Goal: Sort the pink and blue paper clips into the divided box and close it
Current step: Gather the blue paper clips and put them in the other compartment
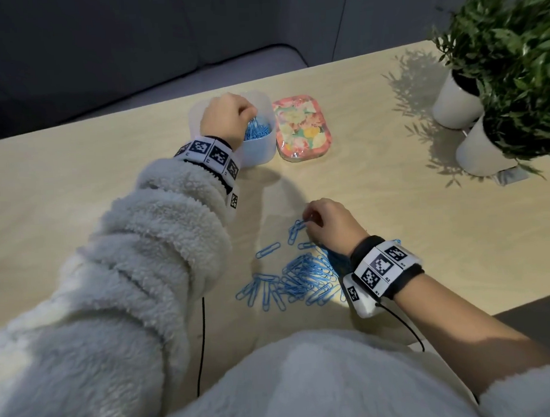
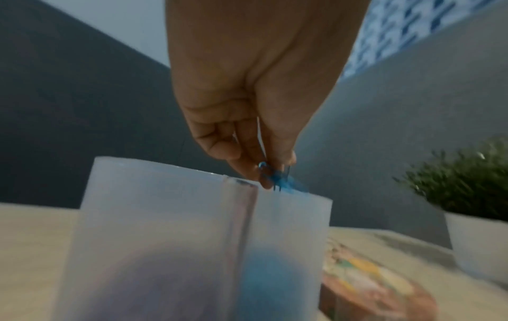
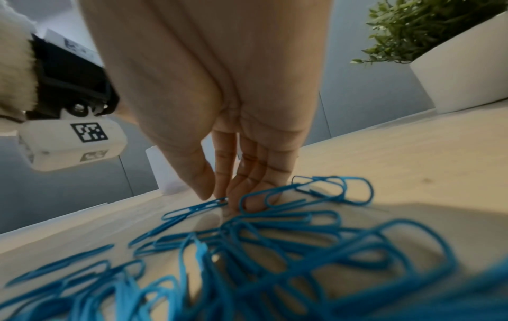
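We reach our left hand (image 1: 230, 116) out across the table (image 1: 376, 204), sleeve stretched forward, and hold it over the translucent divided box (image 1: 259, 152), fingers pointing down and bunched together; the left wrist view shows them pinching a few blue clips (image 2: 277, 178) just above the rim of the compartment on the right, where a blue mass already shows through the wall. What the other compartment holds we cannot tell. The box's floral lid (image 1: 301, 128) lies flat on the table just beside the box, on its right. Our right hand (image 1: 325, 223) is lowered to the tabletop nearer our body, wrist raised and fingers angled down, with thumb and fingertips closing on one blue clip (image 3: 198, 209) at the far edge of the loose pile of blue paper clips (image 1: 301, 277). That pile is spread on the table under and to the left of our right wrist, well apart from the box. Two potted plants (image 1: 493, 76) in white pots stand at the table's far right.
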A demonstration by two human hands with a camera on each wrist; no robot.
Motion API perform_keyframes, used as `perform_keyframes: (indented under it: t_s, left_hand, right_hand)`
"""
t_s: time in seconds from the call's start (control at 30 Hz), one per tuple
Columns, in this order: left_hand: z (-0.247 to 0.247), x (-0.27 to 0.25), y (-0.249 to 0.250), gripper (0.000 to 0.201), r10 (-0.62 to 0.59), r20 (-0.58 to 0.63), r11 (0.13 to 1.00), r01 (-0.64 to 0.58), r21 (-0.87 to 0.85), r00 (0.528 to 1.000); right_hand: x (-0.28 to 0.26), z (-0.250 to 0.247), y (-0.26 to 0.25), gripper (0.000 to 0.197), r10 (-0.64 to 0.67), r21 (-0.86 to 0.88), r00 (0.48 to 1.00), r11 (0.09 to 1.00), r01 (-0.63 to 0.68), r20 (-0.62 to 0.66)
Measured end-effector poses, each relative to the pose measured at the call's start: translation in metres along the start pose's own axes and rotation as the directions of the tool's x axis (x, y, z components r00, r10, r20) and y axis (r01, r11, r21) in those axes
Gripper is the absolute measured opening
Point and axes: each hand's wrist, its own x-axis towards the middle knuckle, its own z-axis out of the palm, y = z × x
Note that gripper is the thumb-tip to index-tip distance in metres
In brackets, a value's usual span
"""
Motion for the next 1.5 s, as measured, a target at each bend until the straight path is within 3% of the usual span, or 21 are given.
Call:
perform_keyframes:
  t_s: [0.07,0.2,0.27,0.4,0.5,0.6,0.7,0.87,0.93,1.07,1.27,1.4,1.5]
  left_hand:
    - [0.002,-0.004,0.000,0.026,0.057,0.017,0.994,-0.059,0.092,0.998]
    - [0.003,-0.050,-0.008,0.021,0.245,-0.035,0.965,-0.240,0.103,0.969]
    - [0.006,-0.087,-0.022,0.019,0.267,0.073,0.953,-0.275,0.125,0.961]
    - [0.013,-0.156,-0.050,0.016,0.100,0.318,0.992,-0.119,0.040,0.943]
    - [0.025,-0.198,-0.056,0.036,-0.015,0.413,0.997,-0.017,0.073,0.911]
    - [0.038,-0.227,-0.054,0.056,-0.033,0.434,0.989,-0.034,0.146,0.900]
    - [0.046,-0.238,-0.048,0.062,-0.052,0.391,0.976,-0.036,0.214,0.919]
    - [0.050,-0.237,-0.037,0.048,-0.115,0.385,0.976,0.033,0.213,0.916]
    - [0.048,-0.231,-0.036,0.042,-0.120,0.414,0.984,0.051,0.172,0.902]
    - [0.043,-0.218,-0.037,0.028,-0.101,0.432,0.992,0.060,0.107,0.896]
    - [0.040,-0.210,-0.039,0.021,-0.035,0.469,0.979,-0.064,0.193,0.882]
    - [0.040,-0.205,-0.036,0.020,0.004,0.499,0.950,-0.158,0.268,0.867]
    - [0.037,-0.198,-0.042,0.018,0.031,0.470,0.941,-0.184,0.284,0.882]
  right_hand:
    - [0.000,0.000,0.000,0.021,0.001,-0.010,1.000,1.000,-0.001,0.012]
    - [-0.002,0.002,0.001,0.021,-0.022,-0.056,1.000,0.998,0.021,-0.005]
    - [-0.003,0.004,0.000,0.020,-0.054,-0.107,0.998,0.993,0.052,-0.013]
    - [-0.004,0.013,-0.009,0.017,-0.099,-0.156,0.995,0.983,0.094,-0.029]
    - [-0.005,0.023,-0.024,0.022,-0.195,-0.224,0.981,0.955,0.194,0.022]
    - [-0.009,0.034,-0.037,0.031,-0.300,-0.255,0.948,0.914,0.317,0.104]
    - [-0.018,0.041,-0.042,0.052,-0.375,-0.342,0.900,0.835,0.432,0.221]
    - [-0.030,0.044,-0.038,0.077,-0.383,-0.453,0.841,0.716,0.531,0.381]
    - [-0.033,0.047,-0.038,0.069,-0.375,-0.447,0.844,0.724,0.525,0.383]
    - [-0.036,0.051,-0.045,0.033,-0.379,-0.358,0.887,0.816,0.454,0.263]
    - [-0.029,0.049,-0.055,0.024,-0.215,-0.228,0.960,0.940,0.253,0.178]
    - [-0.023,0.048,-0.064,0.017,-0.116,-0.231,0.978,0.961,0.154,0.171]
    - [-0.017,0.048,-0.069,0.024,-0.056,-0.254,0.981,0.962,0.103,0.184]
